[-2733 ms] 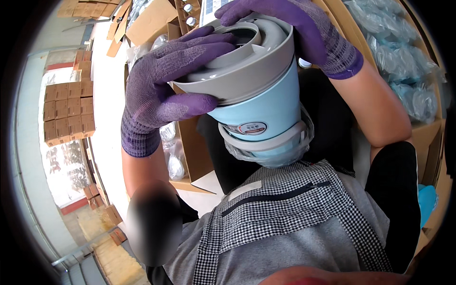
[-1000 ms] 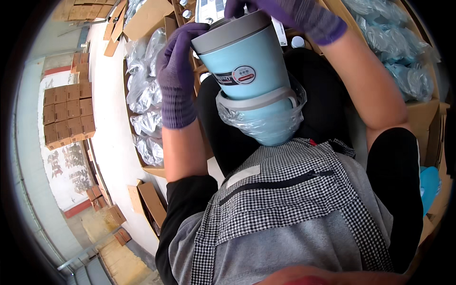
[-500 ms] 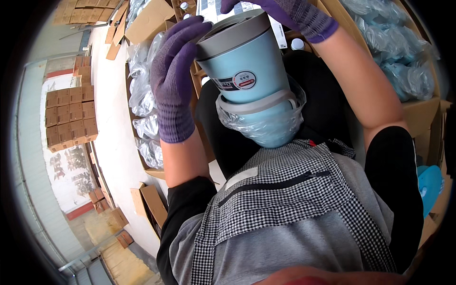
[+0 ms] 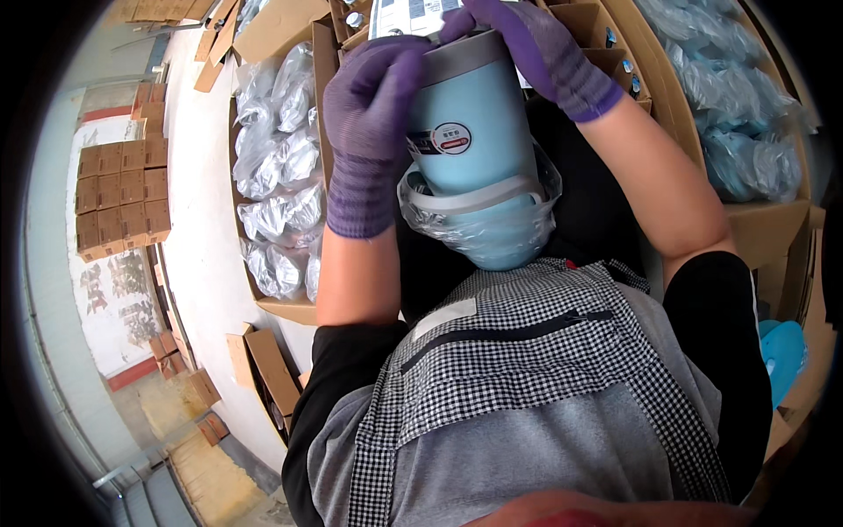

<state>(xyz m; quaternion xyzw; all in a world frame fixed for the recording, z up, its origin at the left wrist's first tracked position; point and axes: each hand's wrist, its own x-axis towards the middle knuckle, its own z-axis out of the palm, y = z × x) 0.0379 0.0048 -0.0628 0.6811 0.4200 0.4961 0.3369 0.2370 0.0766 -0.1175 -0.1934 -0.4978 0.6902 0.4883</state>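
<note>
A light-blue tapered container (image 4: pixel 474 123) with a round label stands tilted in my lap. Its grey lid or rim (image 4: pixel 470 54) faces away from me, and a grey handle (image 4: pixel 483 198) loops around its lower part. A clear plastic bag (image 4: pixel 483 230) is bunched about its lower end. My left hand (image 4: pixel 373 97), in a purple glove, is closed over the left side of the grey rim. From the far right, my gloved right hand (image 4: pixel 536 57) bends its fingers over the top of the rim. The fingertips of both hands are partly hidden.
At the left, a carton (image 4: pixel 285 312) holds several silvery plastic-wrapped items (image 4: pixel 281 167). Bagged blue items (image 4: pixel 738 97) fill another carton at the right. Beyond my hands are a divided box (image 4: pixel 606 57) with bottles and a printed sheet (image 4: pixel 408 18). A blue round object (image 4: pixel 781 360) lies right.
My left hand has moved right and its spread fingers have closed over the rim. My right hand has come down to the rim. The container has shifted slightly and stands more upright.
</note>
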